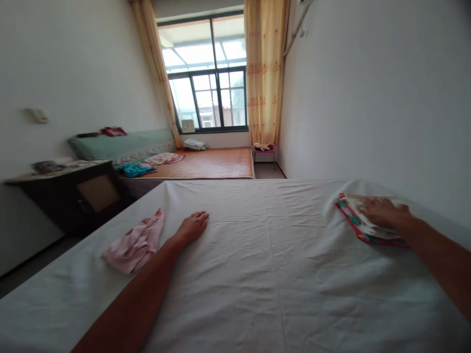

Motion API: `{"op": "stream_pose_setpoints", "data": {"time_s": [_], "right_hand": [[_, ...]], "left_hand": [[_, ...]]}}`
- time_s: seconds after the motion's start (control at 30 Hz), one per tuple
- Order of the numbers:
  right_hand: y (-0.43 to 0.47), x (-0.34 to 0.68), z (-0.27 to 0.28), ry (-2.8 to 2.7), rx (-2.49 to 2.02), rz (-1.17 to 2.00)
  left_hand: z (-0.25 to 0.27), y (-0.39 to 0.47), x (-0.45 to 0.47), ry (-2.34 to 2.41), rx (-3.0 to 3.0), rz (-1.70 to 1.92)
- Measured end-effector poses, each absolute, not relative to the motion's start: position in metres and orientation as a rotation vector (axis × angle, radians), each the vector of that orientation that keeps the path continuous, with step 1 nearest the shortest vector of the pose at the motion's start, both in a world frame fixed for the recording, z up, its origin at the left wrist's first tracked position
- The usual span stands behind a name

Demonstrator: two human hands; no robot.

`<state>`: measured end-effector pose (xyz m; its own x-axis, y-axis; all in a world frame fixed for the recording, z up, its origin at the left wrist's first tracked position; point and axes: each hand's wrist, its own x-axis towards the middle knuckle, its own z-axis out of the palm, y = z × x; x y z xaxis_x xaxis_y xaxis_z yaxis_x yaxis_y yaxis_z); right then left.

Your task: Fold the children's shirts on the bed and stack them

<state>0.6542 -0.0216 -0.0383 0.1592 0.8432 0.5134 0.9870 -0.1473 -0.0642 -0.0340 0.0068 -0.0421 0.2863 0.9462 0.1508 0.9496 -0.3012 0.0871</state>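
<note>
My left hand [193,225] lies flat on the white sheet [235,274], fingers stretched out and holding nothing. Left of that forearm is a crumpled pink cloth [138,245], partly hidden by the arm. At the right, my right hand [380,212] rests on top of a stack of folded cloths [355,208]. Its fingers look spread over a cream-white layer, though they are somewhat blurred. Red and green patterned fabric shows along the stack's lower edge. Fine wrinkles run across the sheet around both hands.
Beyond the sheet's far edge is a bed with a brown mat [217,162], holding a blue cloth [136,169]. A dark cabinet [66,196] stands at the left. A small stool [264,148] is beside the right wall [368,98]. Curtains [267,73] flank the window [206,73].
</note>
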Motion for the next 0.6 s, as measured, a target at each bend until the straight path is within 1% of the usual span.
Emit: {"op": "stream_pose_setpoints", "data": {"time_s": [0.07, 0.17, 0.33, 0.43, 0.6], "right_hand": [[-0.011, 0.629, -0.043, -1.820, -2.008, -0.533], [-0.007, 0.573, -0.049, -1.997, -1.796, -0.602], [-0.015, 0.478, -0.044, -2.241, -1.654, -0.601], [-0.021, 0.432, -0.037, -2.346, -1.564, -0.503], [-0.038, 0.367, -0.028, -2.498, -1.307, -0.197]], "left_hand": [[-0.032, -0.005, -0.041, -1.858, -2.512, -0.124], [-0.017, -0.026, -0.071, -1.961, -2.371, 0.024], [0.005, -0.060, -0.143, -2.299, -1.845, -0.026], [0.015, -0.066, -0.168, -2.438, -1.829, -0.001], [0.024, -0.050, -0.155, -2.367, -1.928, 0.038]]}}
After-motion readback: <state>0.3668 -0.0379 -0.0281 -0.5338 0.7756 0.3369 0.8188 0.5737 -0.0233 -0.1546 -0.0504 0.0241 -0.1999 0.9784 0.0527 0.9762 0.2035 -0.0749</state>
